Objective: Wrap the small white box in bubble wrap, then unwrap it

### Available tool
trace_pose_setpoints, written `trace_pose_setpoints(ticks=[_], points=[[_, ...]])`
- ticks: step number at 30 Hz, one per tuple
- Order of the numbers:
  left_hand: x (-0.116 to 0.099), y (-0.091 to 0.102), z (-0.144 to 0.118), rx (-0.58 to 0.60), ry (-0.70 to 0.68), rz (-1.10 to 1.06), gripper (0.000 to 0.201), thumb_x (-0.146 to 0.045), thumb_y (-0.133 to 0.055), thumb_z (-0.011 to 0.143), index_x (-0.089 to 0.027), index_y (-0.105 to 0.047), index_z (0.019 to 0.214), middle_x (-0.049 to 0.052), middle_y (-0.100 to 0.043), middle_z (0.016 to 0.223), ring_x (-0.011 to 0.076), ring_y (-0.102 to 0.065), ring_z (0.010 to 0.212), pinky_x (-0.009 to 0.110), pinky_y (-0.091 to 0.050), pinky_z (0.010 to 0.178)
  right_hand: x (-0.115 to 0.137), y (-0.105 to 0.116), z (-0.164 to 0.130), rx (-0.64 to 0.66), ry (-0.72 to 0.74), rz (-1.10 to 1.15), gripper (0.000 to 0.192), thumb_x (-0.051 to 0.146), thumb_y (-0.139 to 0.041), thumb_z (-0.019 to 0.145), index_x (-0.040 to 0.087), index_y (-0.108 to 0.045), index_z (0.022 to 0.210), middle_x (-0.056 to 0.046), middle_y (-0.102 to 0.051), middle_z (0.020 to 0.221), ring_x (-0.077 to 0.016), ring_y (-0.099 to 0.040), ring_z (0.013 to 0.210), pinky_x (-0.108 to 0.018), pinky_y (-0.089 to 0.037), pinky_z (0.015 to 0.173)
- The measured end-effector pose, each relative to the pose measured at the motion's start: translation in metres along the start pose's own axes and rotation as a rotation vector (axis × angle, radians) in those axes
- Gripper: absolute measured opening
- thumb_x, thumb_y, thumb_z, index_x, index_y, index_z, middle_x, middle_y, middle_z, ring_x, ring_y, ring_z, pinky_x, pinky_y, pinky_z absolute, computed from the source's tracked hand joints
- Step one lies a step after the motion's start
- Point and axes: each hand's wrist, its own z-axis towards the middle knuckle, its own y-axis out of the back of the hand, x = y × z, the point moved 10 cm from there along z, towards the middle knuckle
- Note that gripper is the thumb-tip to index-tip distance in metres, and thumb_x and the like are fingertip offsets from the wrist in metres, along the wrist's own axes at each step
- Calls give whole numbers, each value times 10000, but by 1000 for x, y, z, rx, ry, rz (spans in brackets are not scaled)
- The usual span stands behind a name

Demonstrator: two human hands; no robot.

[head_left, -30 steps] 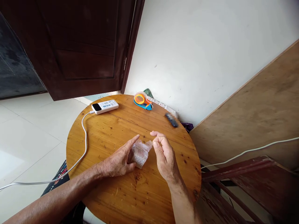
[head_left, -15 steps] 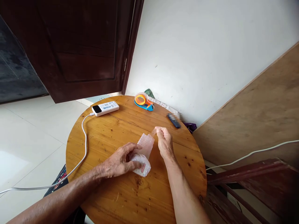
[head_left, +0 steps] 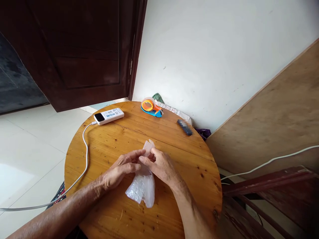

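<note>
1. A person has two bare hands over a round, shiny wooden table [head_left: 104, 156], with a piece of see-through, bumpy plastic wrap [head_left: 139, 188] between them.
2. The wrap lies near the middle of the table. Its wide, crinkly end points toward the person and its thin end points away. No words can be read on it.
3. The left hand [head_left: 120, 171] is at the wrap's left side, thumb and fingers apart and a bit bent. Whether it grips the wrap, one cannot tell.
4. The right hand [head_left: 161, 166] is at the wrap's right side, with its thumb and a finger by the thin end. One cannot tell if they pinch it.
5. Far left on the table is a white gadget [head_left: 109, 116] with a black screen. Its sticker has blue and dark print, too small to read. A white cord [head_left: 86, 142] is plugged into it.
6. At the far edge sits a blue and orange tape holder [head_left: 151, 108] with a roll in it.
7. Just behind it is a pale strip [head_left: 171, 110] with dark marks, too tiny to read.
8. Near that lies a dark, long thing [head_left: 184, 127], partly blurred, so any writing there is hidden.
</note>
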Motion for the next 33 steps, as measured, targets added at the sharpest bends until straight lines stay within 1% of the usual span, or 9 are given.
trace_pose_setpoints(ticks=[5, 9, 12, 17, 22, 25, 28, 31, 33], points=[[-6, 14, 1, -155, -33, -47, 535, -300, -697, 714, -161, -682, 1230, 109, -677, 1267, 347, -525, 1262, 452, -343, 1083, -14, 13, 9, -14, 29, 114, 349, 372, -463, 873, 210, -437, 564, 33, -492, 532, -120, -465, 540, -243, -330, 526], [-16, 33, -1, -356, -72, -150, 467, -312, -711, 652, -132, -748, 1081, 116, -736, 1095, 293, -619, 1055, 391, -423, 960, -45, 30, 12, -44, -141, 333, 283, 386, -468, 797, 201, -529, 592, 11, -583, 557, -140, -583, 537, -231, -408, 513], [-19, 44, -2, -446, -91, -220, 410, -315, -708, 633, -132, -769, 994, 105, -745, 996, 257, -634, 929, 369, -454, 886, -58, 36, 12, -99, -220, 375, 267, 412, -481, 755, 199, -548, 608, -8, -626, 599, -150, -624, 539, -224, -423, 480], [-21, 48, -3, -469, -100, -260, 391, -306, -694, 637, -142, -761, 986, 86, -732, 957, 231, -624, 924, 336, -459, 863, -62, 37, 13, -161, -227, 378, 302, 464, -516, 765, 203, -535, 614, -8, -607, 583, -149, -619, 542, -211, -416, 457], [-21, 36, 1, -392, -88, -194, 497, -288, -728, 614, -152, -709, 1092, 79, -711, 1028, 229, -610, 986, 319, -454, 880, -57, 20, 16, -65, -211, 491, 416, 600, -561, 784, 189, -613, 756, 2, -604, 672, -137, -562, 567, -224, -392, 465], [-23, 38, -1, -404, -95, 13, 550, -350, -743, 665, -181, -651, 1181, 95, -655, 1165, 270, -600, 1061, 367, -470, 898, -45, 20, 17, -86, -111, 434, 357, 528, -621, 768, 185, -596, 673, 48, -487, 562, -107, -429, 529, -231, -311, 491], [-43, 47, -14, -554, -196, 506, 524, -448, -742, 695, -218, -663, 1159, 103, -567, 1261, 291, -576, 1082, 402, -478, 895, -39, 25, 16, -151, -63, 430, 301, 439, -604, 780, 186, -573, 620, 48, -472, 549, -110, -411, 549, -245, -305, 533], [-57, 39, -20, -581, -253, 871, 461, -491, -724, 709, -222, -705, 1084, 84, -609, 1093, 257, -591, 944, 385, -479, 840, -40, 25, 16, -127, -81, 498, 284, 430, -584, 789, 187, -591, 642, 28, -533, 572, -134, -477, 585, -257, -355, 577], [-52, 37, -16, -531, -205, 887, 401, -470, -737, 694, -212, -725, 1001, 51, -644, 895, 218, -593, 798, 337, -476, 738, -44, 30, 16, -136, -95, 494, 277, 428, -583, 779, 190, -594, 638, 21, -551, 572, -140, -493, 582, -261, -372, 580]])
